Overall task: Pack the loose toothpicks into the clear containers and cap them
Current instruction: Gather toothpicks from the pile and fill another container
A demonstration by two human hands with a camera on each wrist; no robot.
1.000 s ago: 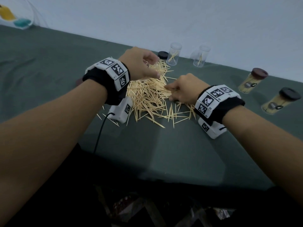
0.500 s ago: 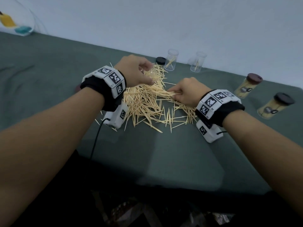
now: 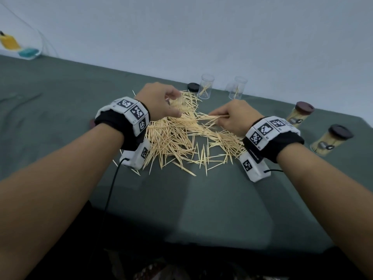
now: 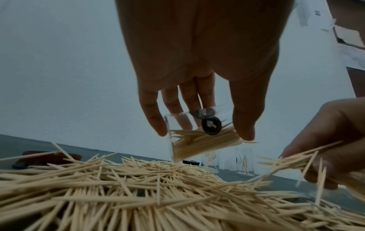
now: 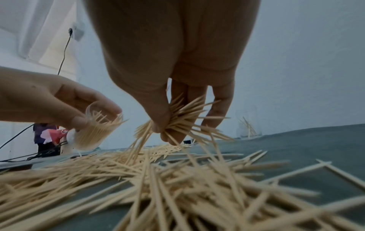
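Note:
A big heap of loose toothpicks point(image 3: 177, 138) lies on the green cloth. My left hand point(image 3: 174, 107) hovers over its far side and grips a clear container point(image 4: 197, 140), tilted on its side and partly filled with toothpicks; the container point(image 5: 92, 132) has its mouth turned toward my right hand. My right hand point(image 3: 219, 116) pinches a bunch of toothpicks point(image 5: 183, 118) between thumb and fingers, lifted just above the heap, tips pointing left. Two more clear containers point(image 3: 205, 88) point(image 3: 237, 87) stand upright behind the heap, each holding a few toothpicks. A black cap point(image 3: 193, 86) lies beside them.
Two filled, dark-capped containers point(image 3: 299, 116) point(image 3: 330, 141) stand at the right, near the table edge. A dark reddish cap point(image 4: 49, 157) lies left of the heap. The wall runs close behind the containers. Bare cloth lies in front of the heap.
My right hand has gathered a bunch of toothpicks and raised it off the heap toward the left hand. The left hand keeps the container over the heap's far side.

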